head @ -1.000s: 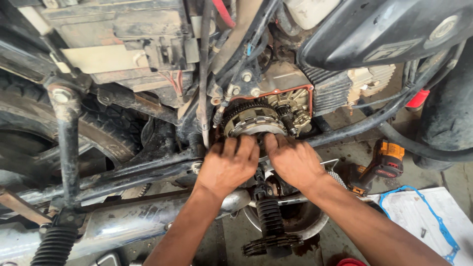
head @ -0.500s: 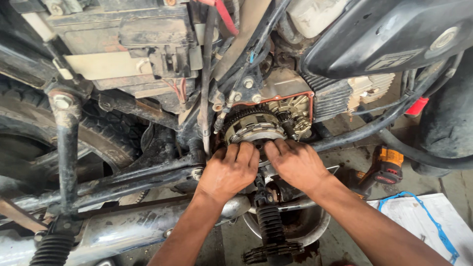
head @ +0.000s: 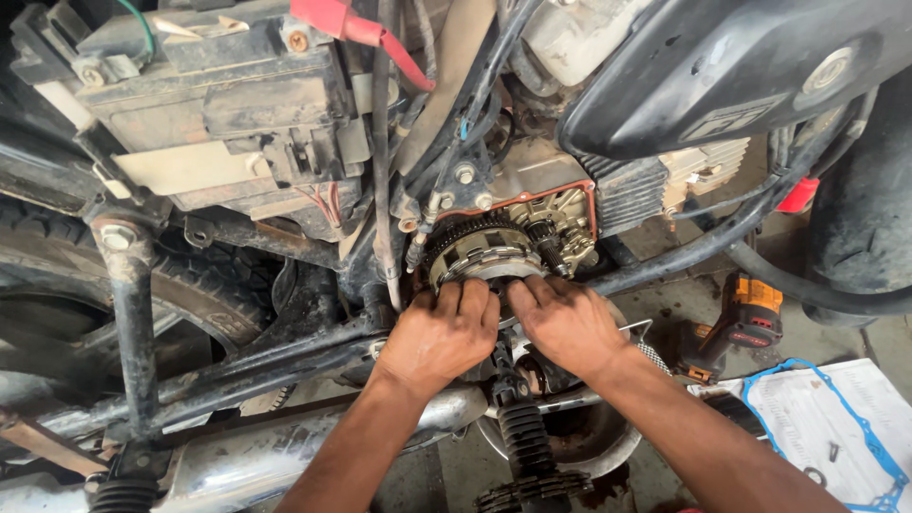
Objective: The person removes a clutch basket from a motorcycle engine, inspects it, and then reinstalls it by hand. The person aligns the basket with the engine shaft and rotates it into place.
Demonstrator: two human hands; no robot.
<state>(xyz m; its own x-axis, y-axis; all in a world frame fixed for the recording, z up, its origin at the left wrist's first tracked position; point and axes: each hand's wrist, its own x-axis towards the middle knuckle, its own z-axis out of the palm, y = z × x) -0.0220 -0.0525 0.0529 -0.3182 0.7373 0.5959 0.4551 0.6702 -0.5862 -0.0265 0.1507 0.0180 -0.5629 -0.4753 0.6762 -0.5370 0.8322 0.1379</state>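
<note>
Left hand and right hand, side by side, fingers curled and pressed on toothed clutch drum in opened motorcycle engine; orange power tool nearby.

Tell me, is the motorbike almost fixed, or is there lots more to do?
Done: the engine side cover is off, so the gears show, and a blue gasket lies loose on paper. In hand: the left hand and right hand both press on the round clutch. Left: probably plenty, since the engine is open and a power tool waits on the floor.
</note>
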